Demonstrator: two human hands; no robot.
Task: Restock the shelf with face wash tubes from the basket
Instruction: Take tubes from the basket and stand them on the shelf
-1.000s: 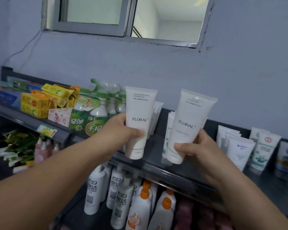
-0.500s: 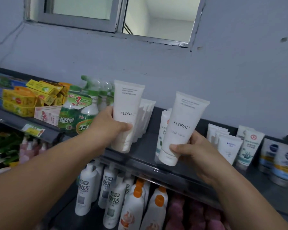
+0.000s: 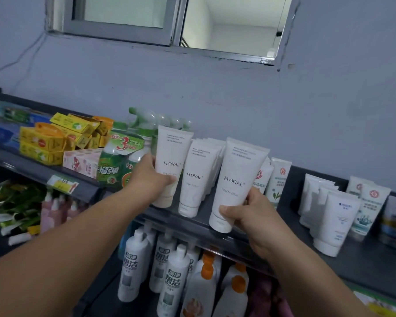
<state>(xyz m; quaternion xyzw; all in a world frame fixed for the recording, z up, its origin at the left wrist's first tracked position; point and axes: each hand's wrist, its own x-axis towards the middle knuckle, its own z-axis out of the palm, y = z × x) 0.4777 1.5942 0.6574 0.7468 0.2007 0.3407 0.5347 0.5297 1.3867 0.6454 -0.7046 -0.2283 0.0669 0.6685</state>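
My left hand (image 3: 151, 177) grips a white FLORAL face wash tube (image 3: 169, 156), held upright, cap down, at the left end of a row of the same tubes (image 3: 196, 177) standing on the dark top shelf (image 3: 364, 257). My right hand (image 3: 249, 216) grips a second white FLORAL tube (image 3: 237, 177) by its lower part, upright and slightly tilted, over the shelf's front edge to the right of that row. The basket is not in view.
Green spray bottles (image 3: 114, 165) and yellow boxes (image 3: 46, 143) crowd the shelf to the left. Other white tubes (image 3: 334, 220) stand to the right. White and orange-capped bottles (image 3: 169, 271) fill the shelf below. Grey wall and a window (image 3: 169, 21) rise behind.
Both hands have carried their tubes forward and down toward the shelf. The left tube now stands beside the front FLORAL tube of the row, which was hidden before.
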